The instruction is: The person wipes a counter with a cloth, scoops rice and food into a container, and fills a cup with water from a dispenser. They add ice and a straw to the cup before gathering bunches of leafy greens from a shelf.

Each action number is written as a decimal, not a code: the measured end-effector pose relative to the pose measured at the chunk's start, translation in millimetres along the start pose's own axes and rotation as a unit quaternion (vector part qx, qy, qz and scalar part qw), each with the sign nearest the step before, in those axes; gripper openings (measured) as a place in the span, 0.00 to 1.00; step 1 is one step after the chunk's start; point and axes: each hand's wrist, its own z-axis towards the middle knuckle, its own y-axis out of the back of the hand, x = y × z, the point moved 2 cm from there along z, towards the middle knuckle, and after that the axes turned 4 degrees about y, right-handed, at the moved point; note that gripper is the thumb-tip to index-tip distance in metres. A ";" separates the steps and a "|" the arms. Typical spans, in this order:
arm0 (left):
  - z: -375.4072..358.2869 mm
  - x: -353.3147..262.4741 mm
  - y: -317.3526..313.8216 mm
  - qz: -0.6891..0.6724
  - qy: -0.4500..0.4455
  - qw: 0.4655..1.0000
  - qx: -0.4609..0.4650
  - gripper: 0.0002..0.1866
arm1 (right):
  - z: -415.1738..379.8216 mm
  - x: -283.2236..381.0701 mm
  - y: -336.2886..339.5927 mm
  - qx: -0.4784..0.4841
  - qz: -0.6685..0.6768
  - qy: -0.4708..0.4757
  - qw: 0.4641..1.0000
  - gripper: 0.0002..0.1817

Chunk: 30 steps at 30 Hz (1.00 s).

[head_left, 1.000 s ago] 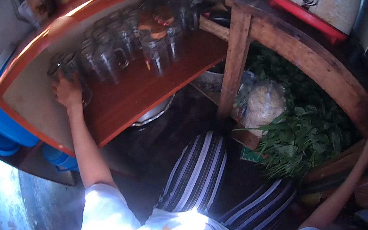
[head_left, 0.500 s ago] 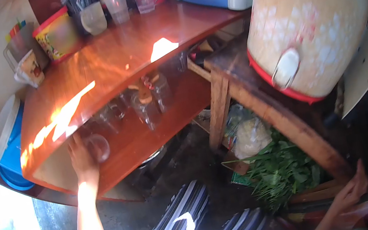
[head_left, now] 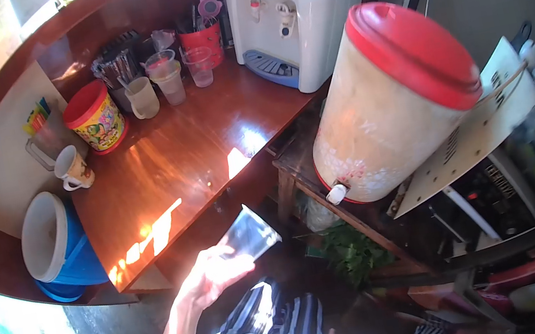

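Here, the left hand [head_left: 211, 275] grips a glass [head_left: 255, 233]; the bucket label [head_left: 104, 126] is unreadable.

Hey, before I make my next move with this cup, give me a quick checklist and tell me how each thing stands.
1. Left hand gripping the clear cup: ok; fingers are around it.
2. Cup upright: not ok; it is tilted.
3. Cup apart from the big drink dispenser: ok; there is a visible gap.
4. Red lid on the dispenser: ok; it sits on top.
5. Liquid inside the dispenser: cannot tell; its walls are opaque.
6. Right hand free: cannot tell; I can't make it out in this view.
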 end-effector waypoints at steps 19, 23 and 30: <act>168.7 -201.9 -95.5 0.299 -0.153 0.922 0.190 0.41 | 36.5 722.7 221.8 0.100 0.378 0.457 0.799 0.27; 251.6 -218.7 -86.8 0.340 -0.219 0.904 0.141 0.37 | 88.2 740.9 210.3 0.014 0.356 0.447 0.820 0.21; 314.9 -274.6 -160.0 0.416 -0.457 0.784 0.054 0.37 | 166.8 799.6 255.6 -0.112 0.297 0.340 0.885 0.21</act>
